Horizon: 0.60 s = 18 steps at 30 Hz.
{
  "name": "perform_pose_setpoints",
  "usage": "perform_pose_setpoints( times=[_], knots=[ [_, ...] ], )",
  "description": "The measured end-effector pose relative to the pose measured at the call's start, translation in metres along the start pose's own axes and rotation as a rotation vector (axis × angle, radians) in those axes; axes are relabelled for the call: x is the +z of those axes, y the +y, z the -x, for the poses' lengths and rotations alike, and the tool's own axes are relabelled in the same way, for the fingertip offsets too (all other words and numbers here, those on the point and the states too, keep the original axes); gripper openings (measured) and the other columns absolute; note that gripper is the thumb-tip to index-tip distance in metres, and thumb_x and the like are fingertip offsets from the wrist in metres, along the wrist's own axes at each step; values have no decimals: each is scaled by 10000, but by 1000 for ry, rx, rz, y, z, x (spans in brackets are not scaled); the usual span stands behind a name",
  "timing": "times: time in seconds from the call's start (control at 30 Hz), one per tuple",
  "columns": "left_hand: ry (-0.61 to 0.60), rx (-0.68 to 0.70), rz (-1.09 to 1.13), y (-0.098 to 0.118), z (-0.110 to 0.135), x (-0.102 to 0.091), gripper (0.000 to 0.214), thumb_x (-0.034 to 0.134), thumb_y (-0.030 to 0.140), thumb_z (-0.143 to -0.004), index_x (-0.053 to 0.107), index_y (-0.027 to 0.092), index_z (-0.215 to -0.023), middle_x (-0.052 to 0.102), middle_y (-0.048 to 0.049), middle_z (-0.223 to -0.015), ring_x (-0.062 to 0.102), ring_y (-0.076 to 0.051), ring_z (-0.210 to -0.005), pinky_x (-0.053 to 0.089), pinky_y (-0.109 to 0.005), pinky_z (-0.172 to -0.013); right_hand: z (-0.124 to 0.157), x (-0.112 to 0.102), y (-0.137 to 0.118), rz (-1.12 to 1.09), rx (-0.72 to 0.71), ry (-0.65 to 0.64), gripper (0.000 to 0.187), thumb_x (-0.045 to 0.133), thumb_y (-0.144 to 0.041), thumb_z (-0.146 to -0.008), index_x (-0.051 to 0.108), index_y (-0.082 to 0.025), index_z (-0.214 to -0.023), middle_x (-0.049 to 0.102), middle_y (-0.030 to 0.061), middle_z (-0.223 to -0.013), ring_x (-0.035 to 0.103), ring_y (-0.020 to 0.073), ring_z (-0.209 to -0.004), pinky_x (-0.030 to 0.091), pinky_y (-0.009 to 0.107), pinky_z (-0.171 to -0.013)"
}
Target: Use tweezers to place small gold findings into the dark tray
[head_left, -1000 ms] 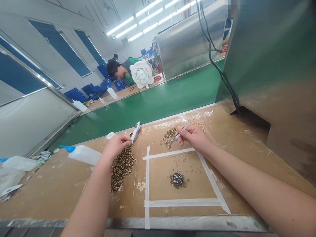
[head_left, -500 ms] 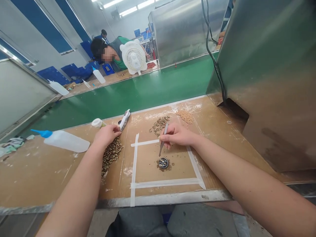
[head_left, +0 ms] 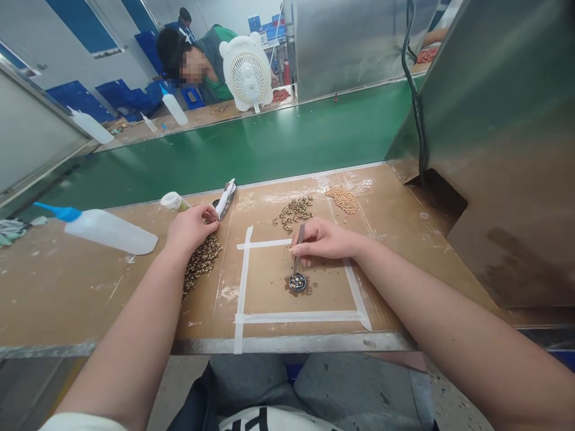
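My right hand [head_left: 324, 240] pinches a pair of metal tweezers [head_left: 299, 248], tips down on a small round dark part [head_left: 297, 283] inside a square of white tape [head_left: 243, 275]. My left hand [head_left: 191, 228] rests closed at the top of a long heap of small brass rings [head_left: 200, 262], fingers curled with thumb against fingertips; what they pinch is too small to see. A smaller heap of brass pieces [head_left: 295, 211] and a pile of tan beads [head_left: 344, 199] lie just beyond my right hand.
A white squeeze bottle with blue tip [head_left: 103, 230], a small white cap [head_left: 171, 200] and a metal clip tool [head_left: 225, 200] lie to the left. Behind runs a green conveyor belt [head_left: 269, 149]; a steel housing [head_left: 503, 137] stands at right. A person and a white fan [head_left: 245, 70] are across.
My right hand has swung the tweezers from the brass pieces down to the round part in the taped square. The left hand stayed on the ring heap. The camera tilted downward.
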State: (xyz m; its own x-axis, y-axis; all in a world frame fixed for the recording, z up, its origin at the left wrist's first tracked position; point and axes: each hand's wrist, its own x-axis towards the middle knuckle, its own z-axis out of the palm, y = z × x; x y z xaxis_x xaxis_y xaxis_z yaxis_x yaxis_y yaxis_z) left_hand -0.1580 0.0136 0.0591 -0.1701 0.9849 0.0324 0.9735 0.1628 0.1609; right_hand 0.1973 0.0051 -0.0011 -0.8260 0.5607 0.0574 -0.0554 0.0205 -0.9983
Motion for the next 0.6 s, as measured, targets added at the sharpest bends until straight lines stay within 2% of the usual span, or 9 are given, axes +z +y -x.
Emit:
perform_pose_setpoints(
  times=[0.1,0.3,0.43,0.53,0.6],
  knots=[
    [-8,-2,4,2,2,-1,281,723,304,-796,772,290,-1072,823,8,-1070,719,-248,-949,450,-318,-719,1,0,-1,5,11,-3,325,794,-463,-911,775,-150,-827,701,3,-649,663,104,-589,551,205,-554],
    [-5,-38,-58,7,7,-5,217,721,298,-778,837,285,-960,813,-50,-972,699,-320,-901,433,-368,-687,1,1,0,4,17,-9,330,794,-473,-910,778,-155,-827,696,-1,-645,652,103,-586,547,205,-545],
    [84,-43,-42,19,18,-21,213,709,360,-830,840,272,-973,742,-56,-762,650,-296,-736,425,-382,-669,0,1,0,20,-10,-17,328,792,-470,-911,777,-157,-815,695,-4,-642,642,100,-576,538,205,-541],
    [157,26,164,44,30,-30,206,736,389,-854,843,258,-971,689,-15,-668,569,-206,-602,406,-344,-619,1,-1,-3,10,-44,19,328,800,-468,-905,768,-158,-804,706,0,-633,653,105,-574,537,214,-550],
    [180,113,424,68,37,-25,185,788,385,-847,841,236,-943,745,-22,-765,580,-169,-632,428,-310,-619,2,-3,-6,-6,-70,49,325,799,-461,-909,761,-160,-794,710,1,-623,658,107,-566,537,221,-559]
  ],
)
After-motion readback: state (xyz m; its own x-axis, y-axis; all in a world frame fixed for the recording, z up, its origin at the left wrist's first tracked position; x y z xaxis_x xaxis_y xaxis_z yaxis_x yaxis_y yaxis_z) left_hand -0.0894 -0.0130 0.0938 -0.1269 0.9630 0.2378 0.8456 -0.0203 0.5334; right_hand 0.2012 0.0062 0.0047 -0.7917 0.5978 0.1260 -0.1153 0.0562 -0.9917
